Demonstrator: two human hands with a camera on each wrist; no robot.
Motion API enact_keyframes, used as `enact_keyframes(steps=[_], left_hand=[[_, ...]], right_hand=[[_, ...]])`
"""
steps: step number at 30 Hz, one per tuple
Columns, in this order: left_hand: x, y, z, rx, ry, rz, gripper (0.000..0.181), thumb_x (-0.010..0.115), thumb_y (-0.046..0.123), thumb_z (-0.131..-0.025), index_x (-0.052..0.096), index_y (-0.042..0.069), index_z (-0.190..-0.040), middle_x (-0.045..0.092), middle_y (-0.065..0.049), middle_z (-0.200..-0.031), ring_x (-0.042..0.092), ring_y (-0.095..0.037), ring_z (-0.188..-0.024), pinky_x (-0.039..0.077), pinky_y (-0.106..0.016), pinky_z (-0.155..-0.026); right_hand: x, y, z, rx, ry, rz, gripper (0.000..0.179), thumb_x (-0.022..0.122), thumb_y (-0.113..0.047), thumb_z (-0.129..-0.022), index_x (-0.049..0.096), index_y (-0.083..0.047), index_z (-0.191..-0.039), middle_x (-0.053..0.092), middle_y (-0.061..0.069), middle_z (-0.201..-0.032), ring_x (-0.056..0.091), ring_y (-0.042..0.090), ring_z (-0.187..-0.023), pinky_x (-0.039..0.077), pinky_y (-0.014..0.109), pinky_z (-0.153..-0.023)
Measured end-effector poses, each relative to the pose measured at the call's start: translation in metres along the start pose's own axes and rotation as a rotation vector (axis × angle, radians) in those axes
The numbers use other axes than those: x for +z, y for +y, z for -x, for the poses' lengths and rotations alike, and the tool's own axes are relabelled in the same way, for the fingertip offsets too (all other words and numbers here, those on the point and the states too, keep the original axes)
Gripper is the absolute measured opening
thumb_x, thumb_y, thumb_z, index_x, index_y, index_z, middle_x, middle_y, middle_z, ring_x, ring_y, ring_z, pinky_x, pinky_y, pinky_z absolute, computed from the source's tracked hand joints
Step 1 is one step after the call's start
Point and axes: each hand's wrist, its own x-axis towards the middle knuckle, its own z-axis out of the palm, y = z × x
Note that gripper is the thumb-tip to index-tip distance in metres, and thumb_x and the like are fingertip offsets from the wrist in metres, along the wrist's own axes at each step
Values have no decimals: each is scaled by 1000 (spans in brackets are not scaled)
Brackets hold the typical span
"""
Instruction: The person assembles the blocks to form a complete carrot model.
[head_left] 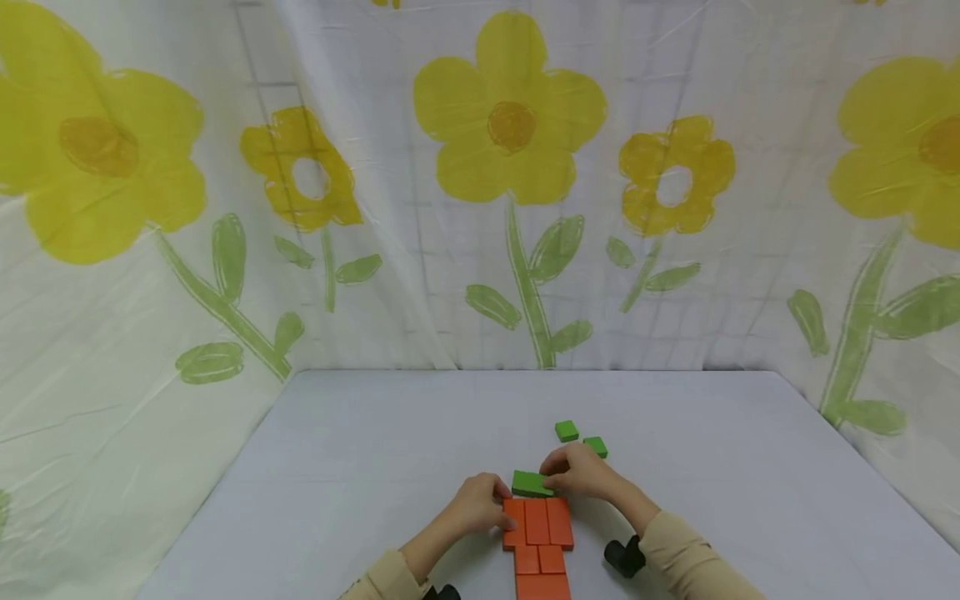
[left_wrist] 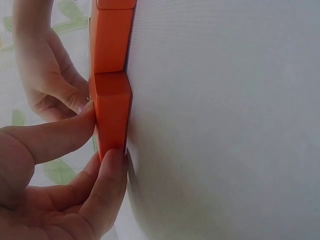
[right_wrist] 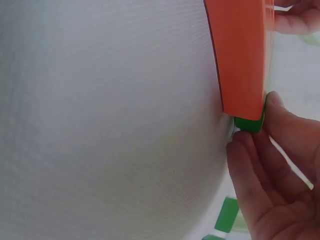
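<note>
Flat orange blocks [head_left: 537, 523] lie fitted together on the table, with three upright ones side by side at the far end. My left hand [head_left: 480, 503] grips the left orange block [left_wrist: 112, 120], its thumb on the top and its fingertips at the far corner. Just beyond the orange row is a rectangular green block [head_left: 528, 483]. Its right end is pinched between the thumb and fingers of my right hand [head_left: 581, 471]. In the right wrist view, the green block [right_wrist: 248, 124] shows only partly, behind the orange blocks.
Two small green blocks, one farther back [head_left: 567, 431] and one nearer [head_left: 596, 447], lie beyond my right hand. The white table [head_left: 360, 450] ends at a curtain [head_left: 420, 283] printed with yellow flowers. Black devices [head_left: 625, 557] are strapped at both wrists.
</note>
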Motion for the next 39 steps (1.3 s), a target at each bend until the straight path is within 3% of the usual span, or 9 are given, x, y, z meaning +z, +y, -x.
enact_keyframes(steps=[17, 20, 24, 26, 31, 39], left_hand=[[1, 0, 1, 25, 11, 20, 29, 82, -2, -68, 63, -6, -91, 61, -8, -83, 52, -17, -76, 46, -30, -67], [1, 0, 0, 8, 8, 21, 29, 82, -2, -69, 64, -6, -91, 61, -8, -83, 52, -17, -76, 46, -31, -67], [2, 0, 0, -8, 3, 20, 29, 82, -3, -69, 63, -6, -92, 61, -8, -84, 53, -18, -77, 47, -33, -68], [2, 0, -1, -11, 1, 15, 29, 82, -3, -69, 63, -6, -92, 61, -9, -84, 53, -19, -77, 48, -34, -69], [3, 1, 0, -21, 0, 4, 29, 81, -3, -70, 64, -5, -92, 61, -9, -84, 53, -19, -78, 48, -34, -70], [2, 1, -1, -17, 2, 11, 30, 82, -3, -69, 64, -6, -93, 61, -8, -85, 53, -19, -78, 48, -35, -70]], right_hand=[[-5, -1, 2, -6, -59, -33, 11, 72, -4, -84, 73, 0, -94, 71, 5, -91, 61, 10, -80, 50, 25, -68], [-5, 0, 0, 31, 42, -11, 9, 70, -4, -86, 73, 0, -94, 70, 5, -90, 61, 15, -81, 50, 28, -68], [-10, 6, -3, 134, 319, 68, 12, 68, -2, -85, 71, 3, -95, 69, 12, -91, 63, 27, -84, 51, 39, -73], [-15, 10, -4, 218, 393, 128, 18, 69, -2, -84, 68, 6, -100, 67, 18, -96, 62, 33, -89, 50, 45, -76], [-27, 20, 1, 372, 348, 221, 30, 70, -4, -80, 63, 11, -104, 62, 25, -98, 59, 37, -90, 48, 49, -78], [-30, 23, 3, 376, 348, 195, 22, 72, -6, -77, 67, 7, -94, 67, 15, -88, 62, 27, -79, 50, 43, -70]])
